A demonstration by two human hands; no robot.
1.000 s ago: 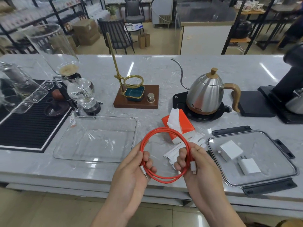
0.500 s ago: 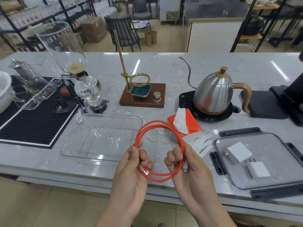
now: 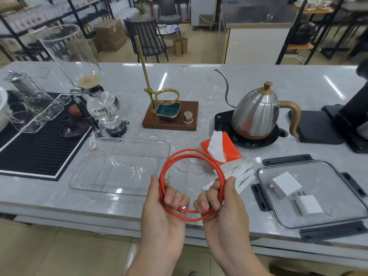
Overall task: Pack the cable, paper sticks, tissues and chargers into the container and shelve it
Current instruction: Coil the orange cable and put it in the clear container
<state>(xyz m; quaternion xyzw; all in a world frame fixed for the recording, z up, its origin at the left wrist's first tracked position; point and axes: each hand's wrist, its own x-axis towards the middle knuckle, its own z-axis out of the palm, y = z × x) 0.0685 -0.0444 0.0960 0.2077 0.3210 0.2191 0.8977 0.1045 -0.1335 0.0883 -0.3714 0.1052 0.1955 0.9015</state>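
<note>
Left hand [image 3: 165, 208]: palm up, fingers curled round the left side of the cable coil, thumb along the outside of the loops.
Right hand [image 3: 221, 206]: palm up, fingers curled round the right side of the same coil, close beside the left hand but not touching it.
Cable [image 3: 191, 156]: orange, wound in a few round loops, held upright in the air above the front edge of the bench; a metal plug end shows at the bottom, between the two hands.
Container [image 3: 119, 166]: clear, shallow, with rounded corners, on the bench just left of the coil; nothing lies in it.
Tissues [image 3: 229, 148]: orange pack with one white tissue standing out of the top, on the bench behind the coil, in front of the kettle.
Paper sticks [image 3: 243, 172]: white, lying in a loose fan beside the tissues, partly behind the right hand.
Lid [image 3: 328, 176]: clear, with black clips, flat on the bench at the right.
Chargers [image 3: 284, 186]: two white ones, lying side by side on the lid.
Kettle [image 3: 256, 114]: steel, with a thin spout and a wooden handle, on a black base.
Bench [image 3: 199, 82]: grey marble; it carries also a glass siphon [image 3: 103, 108] beside a black mat [image 3: 39, 152] at the left, and a brass stand [image 3: 165, 100] on a wooden block in the middle.
</note>
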